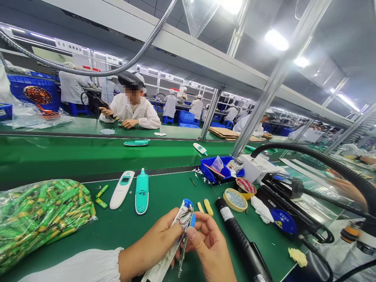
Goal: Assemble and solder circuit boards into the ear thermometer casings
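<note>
At the near edge of the green bench (164, 196), the left hand (151, 241) and right hand (208, 246) both grasp an open white plastic housing with blue end pieces (184, 219), with the fingers curled around it. The housing sits between the hands, its fine coloured wires (183, 218) exposed. A thin circuit strip (183, 250) extends below it, and a long white shell piece (160, 270) runs lower down; whether that piece is joined cannot be determined.

Status: the housing is open and its wiring uncovered. Beyond the hands, a closed white handheld thermometer (122, 190) and a teal handheld unit (141, 192) lie on the bench. A black cylindrical soldering iron (235, 231) lies to the right, and a clear bag of green-sleeved cylindrical cells (38, 219) lies to the left.
</note>
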`<state>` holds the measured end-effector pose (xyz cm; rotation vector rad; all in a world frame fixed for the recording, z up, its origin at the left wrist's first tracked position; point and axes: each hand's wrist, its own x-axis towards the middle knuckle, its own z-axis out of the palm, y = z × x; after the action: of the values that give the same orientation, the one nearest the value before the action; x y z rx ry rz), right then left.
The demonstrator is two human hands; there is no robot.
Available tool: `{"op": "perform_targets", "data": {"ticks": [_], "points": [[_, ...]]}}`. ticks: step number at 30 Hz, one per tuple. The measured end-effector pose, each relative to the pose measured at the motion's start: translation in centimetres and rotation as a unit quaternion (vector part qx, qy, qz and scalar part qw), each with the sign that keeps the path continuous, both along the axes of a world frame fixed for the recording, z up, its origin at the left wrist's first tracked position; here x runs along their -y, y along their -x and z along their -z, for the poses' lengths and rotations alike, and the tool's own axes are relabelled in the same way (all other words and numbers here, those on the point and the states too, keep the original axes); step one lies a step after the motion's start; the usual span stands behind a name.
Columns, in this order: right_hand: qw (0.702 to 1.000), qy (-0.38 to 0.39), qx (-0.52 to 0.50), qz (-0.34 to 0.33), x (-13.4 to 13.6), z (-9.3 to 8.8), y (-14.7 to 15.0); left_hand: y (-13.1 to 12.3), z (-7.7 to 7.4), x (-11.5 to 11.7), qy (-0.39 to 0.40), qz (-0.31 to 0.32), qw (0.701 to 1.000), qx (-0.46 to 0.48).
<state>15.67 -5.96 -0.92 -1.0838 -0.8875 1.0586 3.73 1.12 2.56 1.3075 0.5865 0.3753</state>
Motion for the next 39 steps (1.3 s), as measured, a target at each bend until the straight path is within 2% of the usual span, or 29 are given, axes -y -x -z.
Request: {"op": "perform_targets", "data": {"ticks": [7,13,18,23,32,35,39], "points": [[1.000,-0.002,-0.021,0.000,-0.3,-0.2,0.5,0.2,0.2,-0.1,-0.011,-0.011,1.000,0.001],[0.998,0.004,-0.026,0.058,-0.2,-0.9,1.1,0.1,0.1,-0.2,-0.031,-0.007,0.999,0.005],[0.997,-0.002,-0.003,0.072,-0.3,-1.1,1.2,0.3,0.3,-0.1,-0.050,0.012,0.999,-0.003],[0.997,-0.005,0.016,0.076,-0.4,-0.6,1.2,0.7,-0.2,0.2,-0.106,0.008,0.994,-0.020],[0.993,-0.015,0.070,0.095,-0.3,0.6,1.1,0.6,-0.2,0.0,-0.122,0.026,0.992,-0.014],[0.992,-0.010,0.081,0.099,-0.4,0.7,0.9,0.8,-0.4,-0.1,-0.109,0.034,0.993,-0.003],[0.988,-0.002,0.100,0.118,-0.6,0.7,0.8,1.1,-0.9,-0.1,-0.029,0.067,0.996,0.056]]}}
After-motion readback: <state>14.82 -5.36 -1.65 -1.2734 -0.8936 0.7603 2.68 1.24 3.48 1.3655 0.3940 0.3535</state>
